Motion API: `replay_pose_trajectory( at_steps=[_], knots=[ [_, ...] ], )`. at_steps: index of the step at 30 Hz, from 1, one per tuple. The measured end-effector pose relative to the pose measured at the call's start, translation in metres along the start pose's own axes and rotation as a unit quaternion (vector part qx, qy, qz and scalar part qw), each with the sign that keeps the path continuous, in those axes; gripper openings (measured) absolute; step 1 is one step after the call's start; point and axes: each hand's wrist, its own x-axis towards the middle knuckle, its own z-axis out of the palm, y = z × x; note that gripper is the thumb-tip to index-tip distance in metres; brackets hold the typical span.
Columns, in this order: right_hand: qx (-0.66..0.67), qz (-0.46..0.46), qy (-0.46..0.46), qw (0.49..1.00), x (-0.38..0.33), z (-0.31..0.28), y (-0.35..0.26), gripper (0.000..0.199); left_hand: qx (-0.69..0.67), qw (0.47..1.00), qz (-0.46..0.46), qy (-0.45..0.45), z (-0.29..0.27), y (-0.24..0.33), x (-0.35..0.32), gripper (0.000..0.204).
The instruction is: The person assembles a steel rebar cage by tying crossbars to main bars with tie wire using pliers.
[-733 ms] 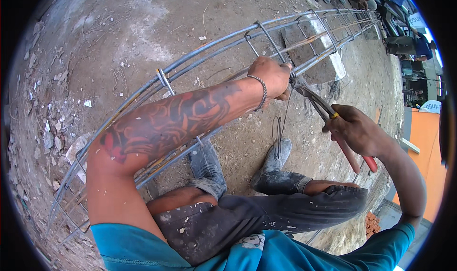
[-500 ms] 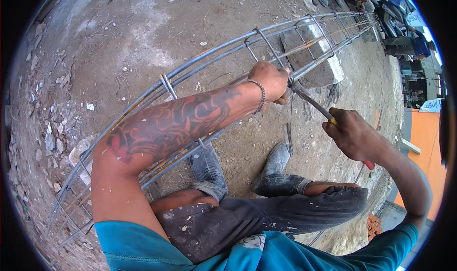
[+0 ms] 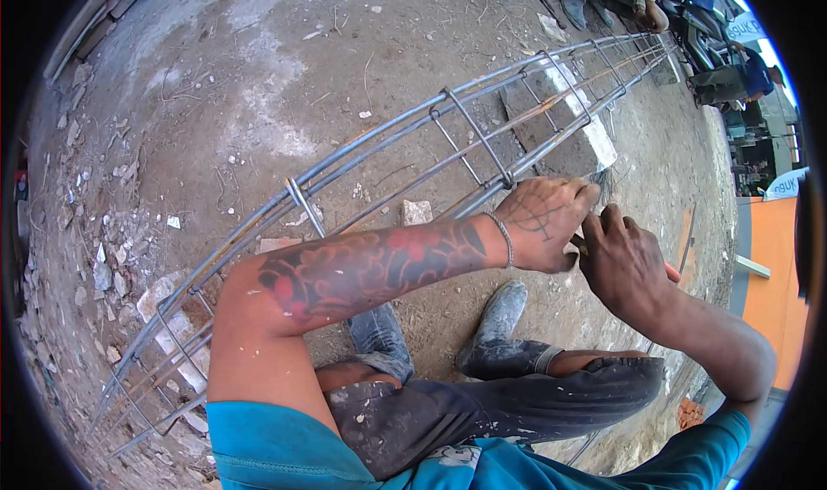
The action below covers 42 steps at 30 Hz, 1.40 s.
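My left hand is closed below the near bars of a long rebar cage, its fingertips close to my right hand. What it holds, if anything, is hidden. My right hand wraps round a steel hand tool with a red handle end. The hands hide the tool's working end. Steel stirrups cross the cage's long bars, one just above my left hand. The cage curves from the lower left to the upper right.
A concrete block lies under the cage, and rubble is strewn at left. Another worker's hand is at the cage's far end. A person in blue is at upper right, above an orange panel.
My left hand has left the bar and stirrup crossing and come down and right, near my right hand. The tool's head has come away from the bars.
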Motion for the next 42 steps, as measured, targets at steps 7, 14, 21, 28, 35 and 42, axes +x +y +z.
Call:
replay_pose_trajectory(
  at_steps=[7,14,21,28,35,42],
  knots=[
    [0.092,0.001,0.014,0.996,-0.003,-0.004,0.005,0.019,0.168,0.967,-0.098,0.164,-0.010,0.028,-0.019,0.047],
    [0.030,-0.027,0.081,0.996,-0.003,0.000,-0.005,0.016,-0.445,0.739,-0.493,0.110,-0.050,-0.033,-0.028,0.035],
    [0.033,-0.024,0.024,0.999,-0.005,-0.009,-0.015,0.014,-0.380,0.773,-0.496,0.110,-0.040,-0.038,-0.029,0.031],
    [-0.029,-0.042,0.011,0.999,0.001,-0.007,-0.016,0.014,-0.357,0.794,-0.483,0.098,-0.044,-0.031,-0.028,0.032],
    [-0.150,-0.076,0.062,0.984,-0.001,-0.004,-0.018,0.017,0.287,0.935,-0.014,0.210,-0.013,0.020,-0.022,0.057],
    [-0.040,-0.035,0.078,0.996,0.000,-0.014,-0.020,0.025,0.066,0.994,0.024,0.089,0.011,-0.017,-0.003,0.024]
  ],
)
